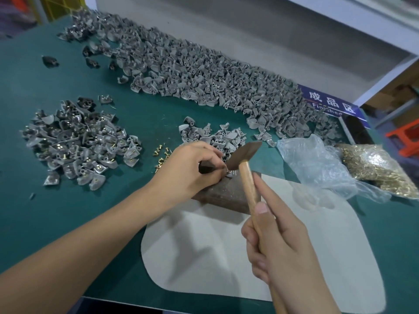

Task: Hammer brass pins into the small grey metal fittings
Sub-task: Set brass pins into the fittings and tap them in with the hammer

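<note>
My left hand pinches a small grey fitting on the rusty block. My right hand grips the hammer, its head just above the block.

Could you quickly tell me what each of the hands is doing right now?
Left hand: pinching a small grey fitting on the metal block.
Right hand: gripping the hammer.

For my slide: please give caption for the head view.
Left hand steadies a fitting while right hand holds hammer.
</note>
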A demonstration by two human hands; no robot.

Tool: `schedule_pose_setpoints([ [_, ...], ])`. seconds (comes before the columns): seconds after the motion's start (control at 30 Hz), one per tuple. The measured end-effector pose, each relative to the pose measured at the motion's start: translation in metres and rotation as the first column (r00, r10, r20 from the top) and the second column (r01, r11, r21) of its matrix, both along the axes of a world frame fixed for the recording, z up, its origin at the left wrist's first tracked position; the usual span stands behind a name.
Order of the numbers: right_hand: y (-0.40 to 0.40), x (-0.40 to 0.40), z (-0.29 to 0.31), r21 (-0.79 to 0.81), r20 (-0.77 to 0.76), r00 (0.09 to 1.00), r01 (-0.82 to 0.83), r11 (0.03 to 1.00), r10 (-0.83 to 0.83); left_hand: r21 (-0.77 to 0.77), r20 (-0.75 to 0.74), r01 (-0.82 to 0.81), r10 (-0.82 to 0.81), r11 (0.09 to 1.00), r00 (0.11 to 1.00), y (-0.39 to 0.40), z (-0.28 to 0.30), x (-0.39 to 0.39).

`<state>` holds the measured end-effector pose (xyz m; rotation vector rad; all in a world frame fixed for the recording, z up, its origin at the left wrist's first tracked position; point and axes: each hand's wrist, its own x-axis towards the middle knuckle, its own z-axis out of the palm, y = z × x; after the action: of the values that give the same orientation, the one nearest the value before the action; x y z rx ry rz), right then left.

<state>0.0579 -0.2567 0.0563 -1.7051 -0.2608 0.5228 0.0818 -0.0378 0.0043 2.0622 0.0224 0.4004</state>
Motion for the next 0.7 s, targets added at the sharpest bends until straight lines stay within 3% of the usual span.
schedule_pose_setpoints([
  [0.1, 0.001, -0.002, 0.000, 0.052, 0.073, 0.996, 0.053, 0.997, -0.056, 0.026, -0.003, -0.026, 0.026, 0.999, 1.000, 0.000, -0.001, 0.000],
  [0.23, -0.004, 0.001, -0.004, 0.020, 0.015, 0.999, 0.030, 0.999, -0.030, 0.010, -0.015, -0.020, 0.020, 1.000, 1.000, 0.000, -0.001, 0.000],
  [0.37, -0.003, -0.006, -0.008, 0.019, 0.184, 0.982, 0.039, 0.999, -0.042, 0.006, -0.025, -0.018, 0.018, 1.000, 1.000, 0.001, -0.001, 0.001],
  [0.47, -0.001, -0.005, -0.012, 0.000, 0.115, 0.993, -0.008, 1.000, 0.008, -0.015, -0.023, -0.005, 0.004, 1.000, 1.000, 0.001, -0.002, 0.001],
  [0.7, 0.002, -0.009, -0.006, 0.084, 0.209, 0.972, 0.096, 0.992, -0.111, -0.002, -0.017, -0.018, 0.018, 1.000, 1.000, 0.001, -0.001, 0.000],
])
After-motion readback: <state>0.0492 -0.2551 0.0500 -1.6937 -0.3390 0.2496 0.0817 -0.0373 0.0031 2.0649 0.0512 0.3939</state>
